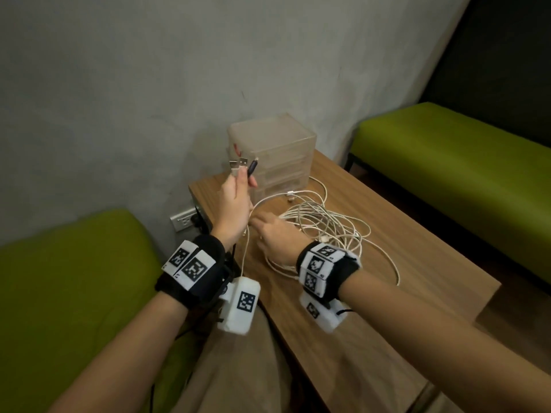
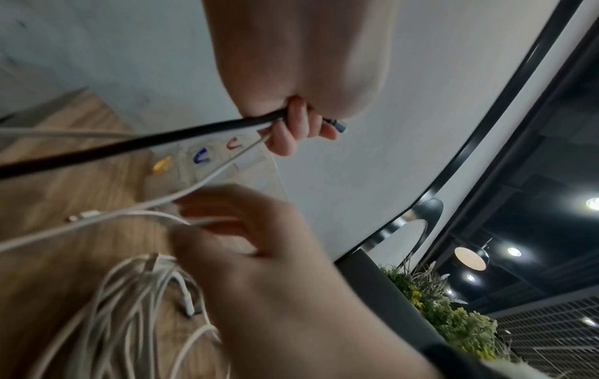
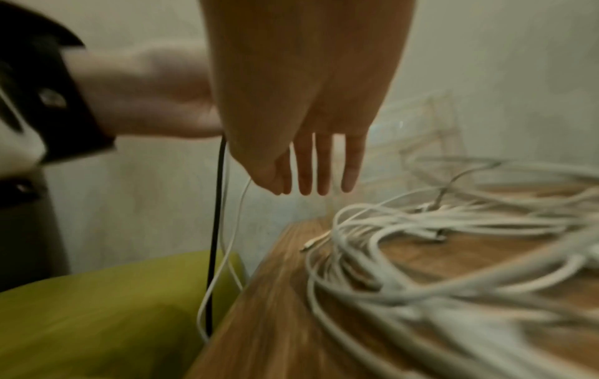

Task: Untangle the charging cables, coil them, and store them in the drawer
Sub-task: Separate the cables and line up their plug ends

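Meanwhile, left hand (image 1: 235, 201) grips raised plug ends (image 1: 243, 166); right hand (image 1: 275, 235), fingers straight, reaches the white cable tangle (image 1: 331, 225) mid-tabletop (image 1: 417, 234), just beside it.

On the desk (image 1: 402, 263), the drawer unit (image 1: 271, 150) stands at centre frame against the wall (image 1: 149, 70). The tangled cables (image 1: 328, 225) lie just below it. Benches (image 1: 447, 162) flank the desk at lower left and right, and a wall socket (image 1: 185, 220) sits left of the desk.

Tangled white cables (image 1: 325, 231) heaped on wooden table, black cable (image 2: 136, 142) raised, translucent drawer unit (image 1: 274, 153) shut behind
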### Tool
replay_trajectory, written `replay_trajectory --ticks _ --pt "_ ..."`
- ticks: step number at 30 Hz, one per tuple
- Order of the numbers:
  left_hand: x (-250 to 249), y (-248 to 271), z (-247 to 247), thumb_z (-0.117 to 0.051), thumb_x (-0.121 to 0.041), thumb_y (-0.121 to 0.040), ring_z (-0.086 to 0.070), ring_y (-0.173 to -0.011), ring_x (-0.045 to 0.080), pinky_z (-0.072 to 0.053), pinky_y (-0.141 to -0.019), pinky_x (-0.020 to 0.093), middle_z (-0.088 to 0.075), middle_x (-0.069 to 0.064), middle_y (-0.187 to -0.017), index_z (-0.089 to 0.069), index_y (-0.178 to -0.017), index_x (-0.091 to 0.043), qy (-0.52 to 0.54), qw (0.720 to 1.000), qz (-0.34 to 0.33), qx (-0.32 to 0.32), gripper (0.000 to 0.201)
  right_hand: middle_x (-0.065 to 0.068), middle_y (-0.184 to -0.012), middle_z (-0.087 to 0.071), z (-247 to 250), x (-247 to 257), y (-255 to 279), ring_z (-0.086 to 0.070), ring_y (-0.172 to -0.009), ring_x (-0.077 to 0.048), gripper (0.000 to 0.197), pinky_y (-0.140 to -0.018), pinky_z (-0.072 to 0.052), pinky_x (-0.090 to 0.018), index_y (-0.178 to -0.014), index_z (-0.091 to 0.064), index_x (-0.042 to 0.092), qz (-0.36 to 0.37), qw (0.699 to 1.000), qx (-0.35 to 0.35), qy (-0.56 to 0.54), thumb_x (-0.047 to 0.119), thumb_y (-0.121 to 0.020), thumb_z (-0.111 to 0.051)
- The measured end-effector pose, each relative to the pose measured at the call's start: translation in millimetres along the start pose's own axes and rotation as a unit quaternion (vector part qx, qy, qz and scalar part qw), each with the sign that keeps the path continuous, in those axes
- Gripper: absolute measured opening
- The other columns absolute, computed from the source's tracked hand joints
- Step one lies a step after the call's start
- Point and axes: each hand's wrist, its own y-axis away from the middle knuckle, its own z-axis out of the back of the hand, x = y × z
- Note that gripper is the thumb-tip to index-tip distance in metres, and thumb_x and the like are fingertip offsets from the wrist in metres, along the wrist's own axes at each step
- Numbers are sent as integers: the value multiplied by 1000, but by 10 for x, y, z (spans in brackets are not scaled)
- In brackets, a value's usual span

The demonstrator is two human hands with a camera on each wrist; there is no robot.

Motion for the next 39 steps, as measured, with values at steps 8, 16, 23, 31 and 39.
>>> replay_trajectory --ticks 8,16,23,31,39 --pt "40 -54 59 -25 -29 -100 -29 -35 1 -24 -46 25 -35 -14 -37 -44 -71 -21 0 1000 -2 0 36 -20 -138 -39 -497 -11 -480 -45 -111 -39 46 -90 -42 -47 -134 -40 -1 -23 997 54 40 3 -88 -45" --pt "85 -4 68 -25 -29 -100 -30 -37 1 -25 -48 26 -35 -14 -38 -45 -72 -21 -5 1000 -5 4 36 -19 -105 -63 -573 -177 -576 -55 -104 -35 23 -88 -45 -44 -103 -63 -2 -63 998 13 16 1 -85 -48" --pt "124 91 158 -26 -39 -98 -54 -90 6 -43 -85 34 -55 -7 -96 -51 -99 -27 -14 999 35 -18 27 -12 -90 -63 -111 -95 -393 -60 -81 -25 16 -73 -51 -37 -100 -60 5 -17 944 -312 -108 2 -85 -59" --pt "-47 153 -17 -39 -28 -96 -60 -103 16 -47 -95 35 -62 -4 -103 -54 -107 -15 72 996 44 -39 23 2 -86 -61 298 179 -249 -64 -78 -11 28 -70 -54 -18 -102 -44 4 -6 874 -403 -274 2 -83 -64" --pt "-96 175 -110 -37 -19 -98 -61 -69 -3 -46 -68 12 -62 -4 -77 -59 -78 -19 81 991 5 -109 30 -2 -76 -54 344 218 -187 -60 -71 -11 32 -62 -49 -16 -87 -39 12 22 865 -430 -259 4 -80 -69"
